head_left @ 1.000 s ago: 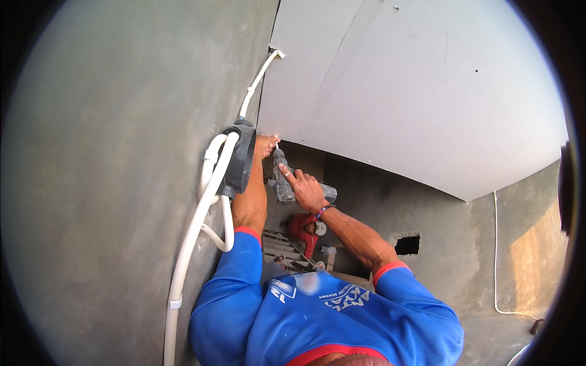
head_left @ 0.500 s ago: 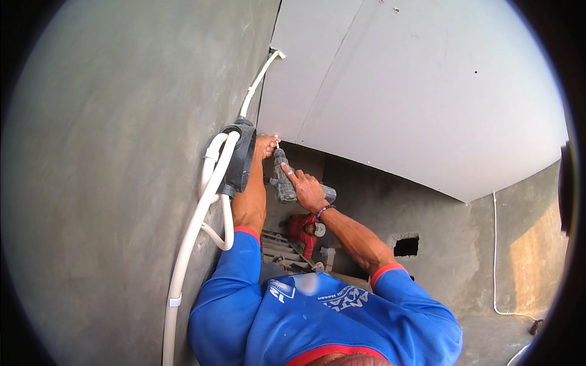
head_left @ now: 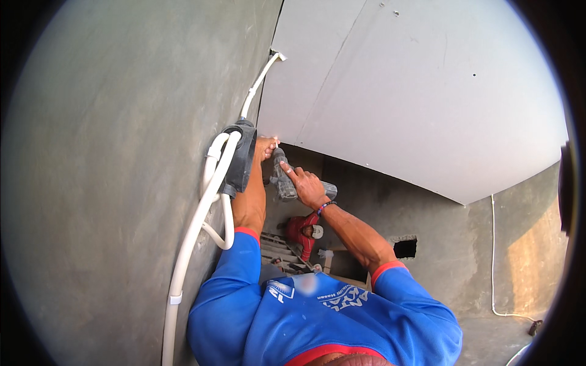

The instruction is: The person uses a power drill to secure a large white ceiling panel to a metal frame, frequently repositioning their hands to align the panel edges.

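Observation:
My right hand (head_left: 310, 188) grips a dusty grey cordless drill (head_left: 284, 186), its index finger laid along the body. The drill's nose points up at the near left corner of a pale ceiling board (head_left: 415, 91). Beside the drill tip, my left hand (head_left: 266, 147) has its fingers closed at the board's edge. Whatever they pinch is too small to make out. My left forearm passes behind a black junction box (head_left: 245, 160) on the grey wall.
White conduit pipes (head_left: 194, 226) run along the left wall (head_left: 104, 171) into the box. Below, a person in red with a light cap (head_left: 317, 232) is near slatted wood (head_left: 278, 249). The far wall has a square hole (head_left: 405, 247) and a thin white cable (head_left: 493, 262).
The drill's nose sits slightly closer to the board's corner. Both hands keep nearly the same place. The person below has shifted a little.

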Tool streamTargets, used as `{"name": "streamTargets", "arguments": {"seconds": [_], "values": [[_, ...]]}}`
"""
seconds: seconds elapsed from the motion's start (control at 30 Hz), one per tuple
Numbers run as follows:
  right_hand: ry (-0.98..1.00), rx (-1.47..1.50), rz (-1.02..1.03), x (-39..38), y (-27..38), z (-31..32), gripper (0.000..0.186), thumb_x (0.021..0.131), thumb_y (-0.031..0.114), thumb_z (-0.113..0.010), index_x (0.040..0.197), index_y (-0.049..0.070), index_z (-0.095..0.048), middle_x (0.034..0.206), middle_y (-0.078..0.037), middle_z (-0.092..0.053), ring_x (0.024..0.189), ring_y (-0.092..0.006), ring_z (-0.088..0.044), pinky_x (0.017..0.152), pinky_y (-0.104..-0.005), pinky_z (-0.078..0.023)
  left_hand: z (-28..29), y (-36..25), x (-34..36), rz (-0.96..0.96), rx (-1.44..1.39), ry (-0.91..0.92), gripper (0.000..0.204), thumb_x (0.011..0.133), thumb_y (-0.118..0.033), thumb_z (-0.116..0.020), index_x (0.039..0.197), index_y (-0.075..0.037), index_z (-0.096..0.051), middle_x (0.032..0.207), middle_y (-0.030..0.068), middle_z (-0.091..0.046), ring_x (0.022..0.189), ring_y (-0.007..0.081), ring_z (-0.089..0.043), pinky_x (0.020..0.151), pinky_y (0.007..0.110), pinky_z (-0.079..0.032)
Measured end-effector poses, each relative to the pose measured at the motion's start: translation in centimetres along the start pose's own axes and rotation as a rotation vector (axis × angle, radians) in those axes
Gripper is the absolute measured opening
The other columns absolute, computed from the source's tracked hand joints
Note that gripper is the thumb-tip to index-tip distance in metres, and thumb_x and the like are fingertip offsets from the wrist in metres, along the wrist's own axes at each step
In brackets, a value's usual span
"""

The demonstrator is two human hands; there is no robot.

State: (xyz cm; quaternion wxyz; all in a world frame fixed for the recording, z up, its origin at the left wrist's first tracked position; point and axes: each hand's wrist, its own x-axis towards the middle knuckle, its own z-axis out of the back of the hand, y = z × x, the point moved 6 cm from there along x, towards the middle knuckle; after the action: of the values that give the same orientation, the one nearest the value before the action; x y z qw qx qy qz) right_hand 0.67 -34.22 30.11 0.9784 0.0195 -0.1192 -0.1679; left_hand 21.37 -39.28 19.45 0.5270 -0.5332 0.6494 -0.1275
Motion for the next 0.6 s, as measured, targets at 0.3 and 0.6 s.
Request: {"name": "streamTargets", "arguments": {"seconds": [0.3,0.6], "values": [[0.035,0.010,0.009,0.4,0.6,-0.2,0.077,0.082,0.001,-0.054,0.151,0.023,-0.029,0.090,-0.012,-0.056,0.076,-0.0297,-0.063,0.069,-0.0433,-0.051,2.5,1.0,0.5,-0.129,-0.076,-0.134,0.024,0.100,-0.027,-0.050,0.092,-0.007,-0.060,0.056,-0.0071,-0.041,0.040,0.0053,-0.029,0.036,0.024,-0.022],[0.025,0.015,0.031,0.7,0.6,0.0,0.076,0.083,0.002,-0.055,0.151,0.024,-0.028,0.089,-0.013,-0.056,0.075,-0.0306,-0.064,0.069,-0.0435,-0.052,4.4,1.6,2.2,-0.609,0.114,-0.895,0.023,0.092,-0.020,-0.059,0.081,-0.001,-0.068,0.072,0.0083,-0.066,0.065,0.0210,-0.061,0.065,0.035,-0.047]]}}
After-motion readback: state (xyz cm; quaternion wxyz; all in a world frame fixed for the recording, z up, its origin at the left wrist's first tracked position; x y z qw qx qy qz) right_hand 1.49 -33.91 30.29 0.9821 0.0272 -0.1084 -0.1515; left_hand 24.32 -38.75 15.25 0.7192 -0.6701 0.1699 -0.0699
